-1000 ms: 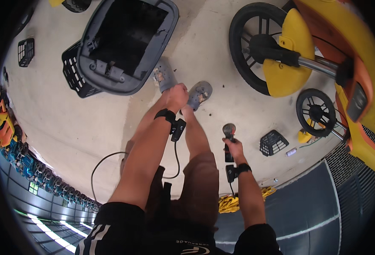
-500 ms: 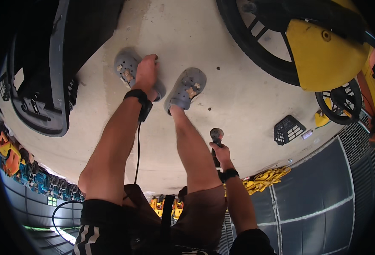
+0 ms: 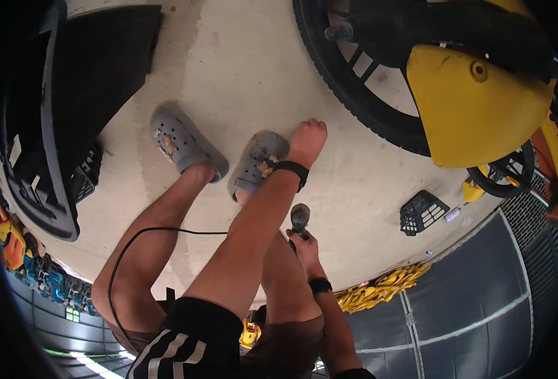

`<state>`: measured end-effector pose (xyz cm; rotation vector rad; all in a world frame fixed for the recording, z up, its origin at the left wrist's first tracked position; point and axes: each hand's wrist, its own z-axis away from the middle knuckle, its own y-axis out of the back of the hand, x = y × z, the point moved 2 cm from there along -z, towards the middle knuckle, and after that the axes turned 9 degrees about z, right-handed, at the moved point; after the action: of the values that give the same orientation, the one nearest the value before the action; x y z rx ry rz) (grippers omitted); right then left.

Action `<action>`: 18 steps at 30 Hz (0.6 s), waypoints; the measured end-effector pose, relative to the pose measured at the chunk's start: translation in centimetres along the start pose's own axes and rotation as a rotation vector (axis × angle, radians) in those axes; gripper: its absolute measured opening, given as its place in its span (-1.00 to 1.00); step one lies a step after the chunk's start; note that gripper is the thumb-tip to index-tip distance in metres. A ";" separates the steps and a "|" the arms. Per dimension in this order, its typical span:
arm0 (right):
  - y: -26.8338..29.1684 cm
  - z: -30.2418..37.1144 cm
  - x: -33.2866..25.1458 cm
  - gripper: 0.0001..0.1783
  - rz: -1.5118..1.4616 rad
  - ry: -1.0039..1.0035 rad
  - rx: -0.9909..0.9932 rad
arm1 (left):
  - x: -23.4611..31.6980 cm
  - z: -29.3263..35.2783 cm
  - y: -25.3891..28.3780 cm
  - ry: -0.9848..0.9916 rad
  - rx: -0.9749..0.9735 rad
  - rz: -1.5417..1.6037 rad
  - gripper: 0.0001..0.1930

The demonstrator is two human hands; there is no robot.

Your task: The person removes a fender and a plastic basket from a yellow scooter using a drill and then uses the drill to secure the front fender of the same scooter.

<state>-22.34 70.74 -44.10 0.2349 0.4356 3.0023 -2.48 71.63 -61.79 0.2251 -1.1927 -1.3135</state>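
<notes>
My left hand (image 3: pixel 309 140) is stretched forward, above the floor just past the toe of my right clog (image 3: pixel 259 158). Its fingers are curled closed, and whatever they may hold is hidden. Nearer to me, beside my right leg, my right hand (image 3: pixel 305 245) grips a dark-handled tool (image 3: pixel 300 216) with a rounded greyish end pointing forward; its exact kind does not show. My left clog (image 3: pixel 181 140) is flat on the floor. The closest large thing ahead of my left hand is a black spoked wheel (image 3: pixel 380 117) beneath a yellow panel (image 3: pixel 475 107).
A large black molded panel (image 3: pixel 99 69) stands at the left. A small black grille (image 3: pixel 423 213) lies on the floor at the right, beside a small whitish item (image 3: pixel 452 215). Yellow material (image 3: pixel 383 287) is heaped by dark doors (image 3: pixel 468 303). Teal and orange parts line the left edge.
My left hand has moved right, from above my left clog to beyond my right one, still closed. The right hand keeps hold of the tool. The view has shifted somewhat.
</notes>
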 end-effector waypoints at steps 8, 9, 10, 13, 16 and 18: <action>1.9 -2.2 4.5 -0.56 0.139 -0.016 0.038 | 0.4 1.5 -0.5 -0.176 -0.175 -0.051 -0.88; 1.0 -1.4 3.9 -0.57 0.277 -0.014 0.053 | -1.1 2.2 0.1 -0.159 -0.185 -0.082 -0.88; 0.1 -0.8 2.9 -0.57 0.232 -0.014 0.009 | -2.2 2.6 1.0 -0.137 -0.164 0.059 -0.88; 0.4 0.8 1.1 -0.59 0.239 0.041 -0.080 | -1.7 4.3 7.1 -0.018 0.022 0.532 -0.90; 3.3 0.0 2.8 -0.56 0.486 0.057 0.049 | 1.1 5.7 19.2 0.173 0.203 1.106 -0.89; 7.4 -0.2 3.1 -0.52 0.697 0.080 0.090 | 3.3 8.1 30.8 0.171 0.503 1.338 -0.85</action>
<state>-25.97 63.98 -41.77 0.3329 0.6014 3.6855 9.61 82.78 -34.35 -0.1176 -1.1289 0.1704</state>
